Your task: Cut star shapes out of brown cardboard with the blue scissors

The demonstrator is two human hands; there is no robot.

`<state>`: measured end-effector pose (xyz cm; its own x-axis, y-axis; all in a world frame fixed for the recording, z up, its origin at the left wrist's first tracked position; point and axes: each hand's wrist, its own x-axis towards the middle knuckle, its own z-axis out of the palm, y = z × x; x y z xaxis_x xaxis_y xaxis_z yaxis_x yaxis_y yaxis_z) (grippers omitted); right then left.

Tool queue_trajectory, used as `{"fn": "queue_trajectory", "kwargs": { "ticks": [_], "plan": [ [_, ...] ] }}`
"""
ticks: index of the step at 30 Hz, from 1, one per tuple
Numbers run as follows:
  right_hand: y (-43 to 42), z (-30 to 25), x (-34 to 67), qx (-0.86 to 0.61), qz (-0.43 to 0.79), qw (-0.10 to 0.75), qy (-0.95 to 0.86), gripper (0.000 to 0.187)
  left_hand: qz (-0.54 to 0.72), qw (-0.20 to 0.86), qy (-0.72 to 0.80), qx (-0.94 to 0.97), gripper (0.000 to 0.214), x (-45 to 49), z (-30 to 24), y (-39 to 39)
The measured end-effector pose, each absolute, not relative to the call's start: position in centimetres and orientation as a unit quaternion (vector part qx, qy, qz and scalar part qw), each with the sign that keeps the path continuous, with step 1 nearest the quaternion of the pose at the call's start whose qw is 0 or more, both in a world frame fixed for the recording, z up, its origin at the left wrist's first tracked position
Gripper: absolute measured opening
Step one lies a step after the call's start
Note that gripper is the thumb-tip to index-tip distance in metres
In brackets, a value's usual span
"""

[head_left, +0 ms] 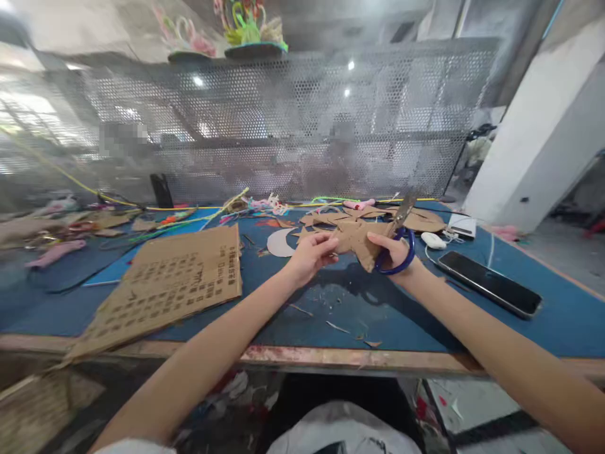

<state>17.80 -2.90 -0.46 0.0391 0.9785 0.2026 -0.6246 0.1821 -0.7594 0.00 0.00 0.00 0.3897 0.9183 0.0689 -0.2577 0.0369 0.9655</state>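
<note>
My left hand point(309, 253) pinches the left edge of a brown cardboard cutout point(353, 239) held just above the blue table point(331, 302). Fingers of my right hand point(393, 251) are through the blue handles of a pair of scissors point(401, 236). The blades point up and to the right, at the cutout's right edge. Both hands meet over the middle of the table, a little beyond its front edge.
A large printed cardboard sheet point(165, 284) lies at the left. More cardboard pieces point(420, 219) and a white crescent point(280, 243) lie behind my hands. A black phone point(489, 284) and a white earbud case point(432, 240) sit at the right. A perforated metal screen point(283, 120) backs the table.
</note>
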Motion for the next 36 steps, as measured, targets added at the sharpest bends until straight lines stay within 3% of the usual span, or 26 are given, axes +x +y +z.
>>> {"fn": "queue_trajectory", "kwargs": {
  "ticks": [3, 6, 11, 13, 15, 17, 23, 28, 36],
  "plan": [
    [-2.6, -0.7, 18.1, -0.283, 0.574, 0.665, -0.385, 0.029, 0.471, 0.611, 0.342, 0.536, 0.042, -1.0, -0.3, 1.6],
    [-1.7, -1.3, 18.9, -0.334, 0.541, 0.674, -0.375, 0.029, 0.410, 0.505, 0.400, 0.646, 0.040, -2.5, -0.1, 3.2],
    [0.4, -2.2, 21.0, -0.362, 0.490, 0.727, -0.317, 0.031, 0.263, 0.071, 0.528, 0.804, 0.043, -6.3, 1.0, 5.3],
    [0.8, -2.1, 21.6, -0.361, 0.493, 0.732, -0.301, 0.026, 0.180, 0.004, 0.604, 0.777, 0.051, -8.0, 0.9, 6.1],
    [0.9, -2.0, 21.8, -0.363, 0.503, 0.732, -0.283, 0.020, 0.104, 0.003, 0.688, 0.718, 0.080, -9.1, 0.3, 6.7],
    [0.9, -1.9, 21.7, -0.366, 0.517, 0.727, -0.264, 0.017, 0.067, 0.031, 0.714, 0.696, 0.095, -9.5, -0.7, 7.3],
    [0.7, -2.4, 20.8, -0.372, 0.548, 0.707, -0.249, 0.017, 0.198, 0.030, 0.637, 0.744, 0.065, -6.9, -2.8, 9.5],
    [0.7, -2.8, 21.1, -0.381, 0.509, 0.724, -0.268, 0.023, 0.293, 0.147, 0.637, 0.698, 0.039, -5.1, -2.9, 11.3],
    [0.7, -2.6, 20.8, -0.413, 0.423, 0.744, -0.313, 0.039, 0.423, 0.309, 0.525, 0.670, 0.027, -5.8, -0.1, 9.9]
  ]
}}
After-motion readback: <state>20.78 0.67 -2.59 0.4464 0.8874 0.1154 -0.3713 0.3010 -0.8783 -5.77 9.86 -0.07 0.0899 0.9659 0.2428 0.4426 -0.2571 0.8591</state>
